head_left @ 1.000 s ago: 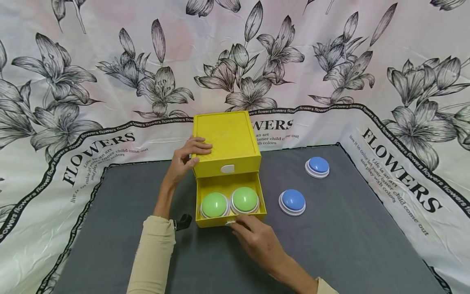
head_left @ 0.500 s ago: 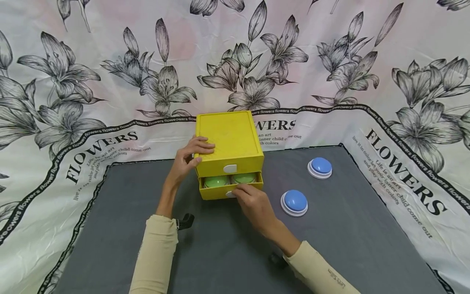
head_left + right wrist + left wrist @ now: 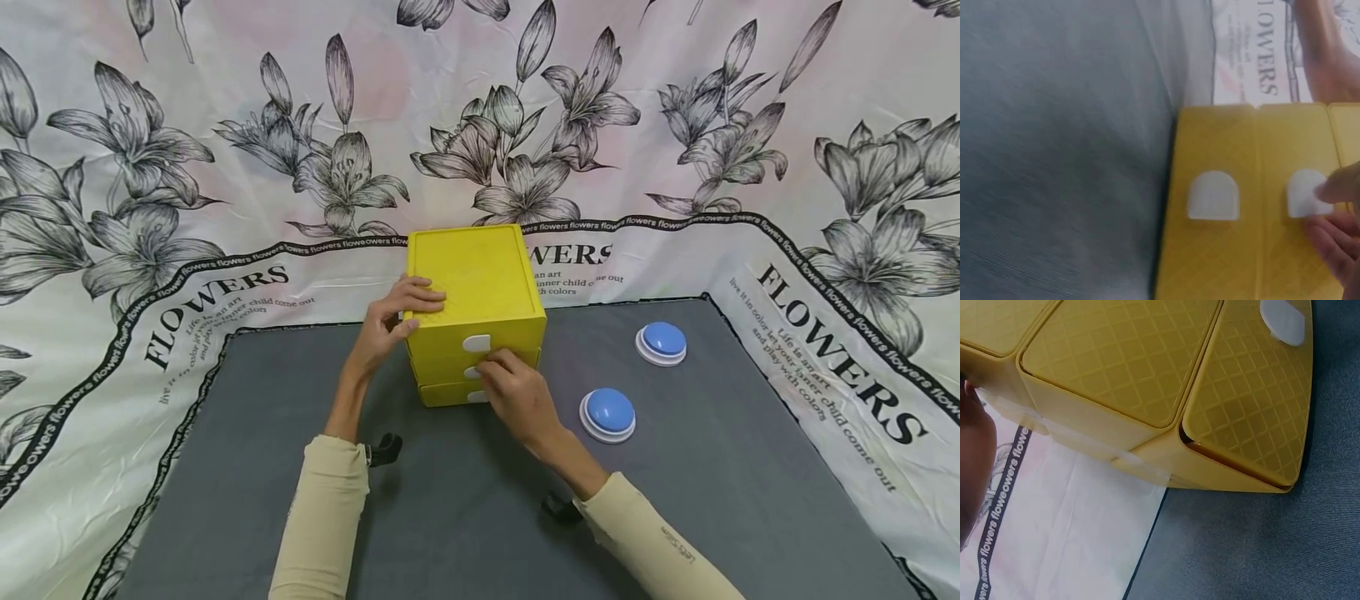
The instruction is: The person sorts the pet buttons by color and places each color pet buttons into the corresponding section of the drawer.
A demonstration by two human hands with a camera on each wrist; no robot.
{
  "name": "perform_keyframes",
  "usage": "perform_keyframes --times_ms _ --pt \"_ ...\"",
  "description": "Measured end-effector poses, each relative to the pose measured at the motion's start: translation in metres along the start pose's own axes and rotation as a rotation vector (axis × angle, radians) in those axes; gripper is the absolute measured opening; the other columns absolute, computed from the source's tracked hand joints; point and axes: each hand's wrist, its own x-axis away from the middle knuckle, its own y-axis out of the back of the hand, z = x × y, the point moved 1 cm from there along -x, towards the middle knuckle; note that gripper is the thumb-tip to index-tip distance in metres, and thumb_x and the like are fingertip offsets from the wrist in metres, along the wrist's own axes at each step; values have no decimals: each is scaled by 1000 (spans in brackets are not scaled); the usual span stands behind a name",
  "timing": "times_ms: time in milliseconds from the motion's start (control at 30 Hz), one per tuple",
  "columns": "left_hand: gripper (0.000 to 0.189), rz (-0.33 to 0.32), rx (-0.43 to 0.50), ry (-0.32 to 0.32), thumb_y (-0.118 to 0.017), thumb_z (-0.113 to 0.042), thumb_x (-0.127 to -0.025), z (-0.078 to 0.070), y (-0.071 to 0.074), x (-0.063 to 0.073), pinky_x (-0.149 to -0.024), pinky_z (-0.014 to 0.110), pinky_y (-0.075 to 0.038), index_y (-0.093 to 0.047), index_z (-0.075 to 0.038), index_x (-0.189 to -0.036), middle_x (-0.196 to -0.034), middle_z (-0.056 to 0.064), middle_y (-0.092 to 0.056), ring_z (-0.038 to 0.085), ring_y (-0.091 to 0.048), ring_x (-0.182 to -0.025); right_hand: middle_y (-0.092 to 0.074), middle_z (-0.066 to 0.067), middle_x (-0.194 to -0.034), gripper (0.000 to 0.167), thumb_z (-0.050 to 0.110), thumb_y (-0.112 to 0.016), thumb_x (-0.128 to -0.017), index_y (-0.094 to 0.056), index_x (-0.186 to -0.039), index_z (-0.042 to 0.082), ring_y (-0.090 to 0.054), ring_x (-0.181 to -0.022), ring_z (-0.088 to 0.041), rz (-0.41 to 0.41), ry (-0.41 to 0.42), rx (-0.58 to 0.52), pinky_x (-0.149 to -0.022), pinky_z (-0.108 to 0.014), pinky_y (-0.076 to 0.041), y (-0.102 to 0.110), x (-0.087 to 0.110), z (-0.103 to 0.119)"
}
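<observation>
Yellow drawer box: we find the box (image 3: 476, 271) on the grey cloth (image 3: 450, 517), near its far edge, handle side toward the person, presumably so every drawer comes within easy reach.
Left hand: the hand (image 3: 381, 325) rests over the box's near left corner, fingers laid on the lid, thumb by the front edge; not clenched. We read this as bracing the box against sliding.
Right hand: the hand (image 3: 521, 400) pinches the middle handle (image 3: 1301, 197), thumb on one side, fingers curled at the other; a small tab leaves room for fingertips only, we judge.
Bottom drawer: the drawer front (image 3: 1254, 381) shows a dark gap along its side, so we think it is not quite flush. Its white tab (image 3: 1213, 197) is free of fingers.
Top handle: the upper tab (image 3: 476, 342) is likewise untouched, just above the right hand's fingers.
Surfaces: we take the box for moulded plastic; fronts carry a raised diamond grid with rounded corners, tabs are smooth and arched.
Blue domes: two, one nearer (image 3: 610, 412) and one farther (image 3: 663, 340), glossy, round, on white rims, right of the box and apart from each other.
Backdrop: creased sheet (image 3: 450, 67) printed with line-drawn lilies.
</observation>
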Motion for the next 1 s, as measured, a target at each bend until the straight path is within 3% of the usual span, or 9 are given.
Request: perform_keyframes --times_ms 167,367,500,700,1000 --pt "35 5 5 -16 -61 -18 -103 2 0 1 -138 52 -7 -73 13 -115 -129 -10 -74 22 -51 -140 -64 -6 -90 15 0 -81 -85 -71 -93 7 -68 -79 -19 5 -166 -69 -65 -33 -60 -3 20 1" --pt "43 8 12 -23 -61 -27 -104 5 -1 -1 -138 51 -8 -73 14 -115 -129 -10 -74 20 -51 -141 -71 -8 -98 20 -2 -79 -85 -78 -103 5 -71 -84 -21 167 -281 -55 -71 -38 -62 -17 39 -3" --pt "45 9 -4 -25 -61 -28 -104 4 3 -1 -138 50 -7 -73 14 -115 -130 -11 -74 18 -51 -141 -73 -11 -102 26 -5 -79 -83 -79 -108 3 -73 -86 -24 175 -287 -49 -73 -41 -63 -28 39 -3" --pt "49 -11 -4 -33 -62 -32 -104 6 3 2 -138 51 -6 -73 14 -113 -128 -11 -75 17 -52 -139 -75 -8 -93 13 -1 -80 -86 -80 -98 5 -74 -84 -24 161 -282 -44 -75 -41 -64 -29 38 -2" --pt "47 6 0 -16 -62 -31 -104 4 0 0 -138 50 -7 -72 14 -115 -130 -11 -74 18 -51 -140 -71 -2 -80 14 -3 -84 -81 -82 -90 8 -71 -71 -18 154 -205 -11 -65 -33 -62 -11 61 17"
